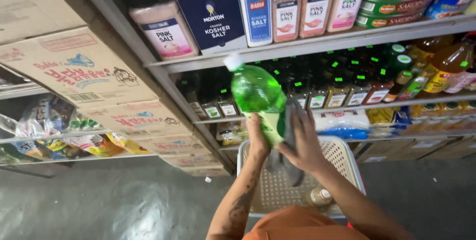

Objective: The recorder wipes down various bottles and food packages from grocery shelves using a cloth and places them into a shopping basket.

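Note:
A green plastic bottle (256,91) with a white cap is held up in front of the shelves, tilted to the left. My left hand (258,138) grips its lower part from the left. My right hand (303,143) presses a grey cloth (288,121) against the bottle's lower right side; the cloth hangs down below my palm. Both hands are above a white plastic basket (347,158).
Metal shelves (317,44) carry salt jars and boxes, tins, dark sauce bottles and oil bottles. Stacked cardboard boxes (79,66) lean at the left, with snack bags on lower shelves. A small bottle (320,196) lies in the basket. Grey concrete floor (99,200) lies below.

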